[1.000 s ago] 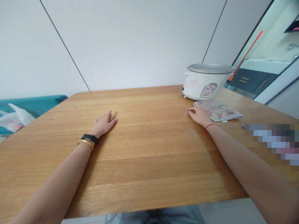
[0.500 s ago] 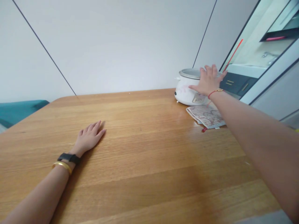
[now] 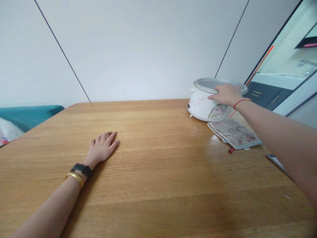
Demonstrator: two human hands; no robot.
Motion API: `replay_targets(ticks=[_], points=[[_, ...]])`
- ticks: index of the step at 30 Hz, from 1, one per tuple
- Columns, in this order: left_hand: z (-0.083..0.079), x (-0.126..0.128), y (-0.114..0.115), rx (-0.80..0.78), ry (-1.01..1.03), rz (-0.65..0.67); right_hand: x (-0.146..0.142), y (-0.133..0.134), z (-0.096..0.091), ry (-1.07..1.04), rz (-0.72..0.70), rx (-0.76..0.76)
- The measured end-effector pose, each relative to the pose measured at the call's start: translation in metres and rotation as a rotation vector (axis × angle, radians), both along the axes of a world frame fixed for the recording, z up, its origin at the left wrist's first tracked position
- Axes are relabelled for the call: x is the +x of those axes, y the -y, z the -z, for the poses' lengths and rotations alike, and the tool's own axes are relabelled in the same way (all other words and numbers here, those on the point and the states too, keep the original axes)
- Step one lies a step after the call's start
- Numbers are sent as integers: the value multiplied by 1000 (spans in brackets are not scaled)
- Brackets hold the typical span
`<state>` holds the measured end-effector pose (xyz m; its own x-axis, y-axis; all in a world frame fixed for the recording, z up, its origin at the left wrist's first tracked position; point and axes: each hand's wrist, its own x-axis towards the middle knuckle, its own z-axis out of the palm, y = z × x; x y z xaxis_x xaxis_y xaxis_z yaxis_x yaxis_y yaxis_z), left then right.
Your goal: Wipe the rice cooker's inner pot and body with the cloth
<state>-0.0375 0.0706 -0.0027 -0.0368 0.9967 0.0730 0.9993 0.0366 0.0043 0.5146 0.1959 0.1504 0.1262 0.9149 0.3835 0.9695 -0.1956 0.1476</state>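
The white rice cooker (image 3: 199, 105) stood at the far right of the desk (image 3: 148, 168), under the nearer right hand (image 3: 226, 94), whose clamping could not be told, the left hand (image 3: 102, 148) lying well apart, fingers loosely spread.

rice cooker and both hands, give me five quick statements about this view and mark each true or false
1. The left hand lies on the wooden table. True.
2. The folded cloth lies nearer the camera than the white cooker. True.
3. The right hand is on the folded cloth. False: it is at the rim of the white cooker.
4. The black band is on the right wrist. False: it is on the left wrist.
5. A red bracelet circles the right wrist. True.
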Motion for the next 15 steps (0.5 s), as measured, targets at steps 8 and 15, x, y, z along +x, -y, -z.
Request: replay_targets(ticks=[8, 15], points=[[4, -4, -1, 15, 56, 14, -138, 64, -8, -106, -263, 8], [-24, 29, -2, 349, 499, 83, -259, 108, -15, -202, -500, -28]])
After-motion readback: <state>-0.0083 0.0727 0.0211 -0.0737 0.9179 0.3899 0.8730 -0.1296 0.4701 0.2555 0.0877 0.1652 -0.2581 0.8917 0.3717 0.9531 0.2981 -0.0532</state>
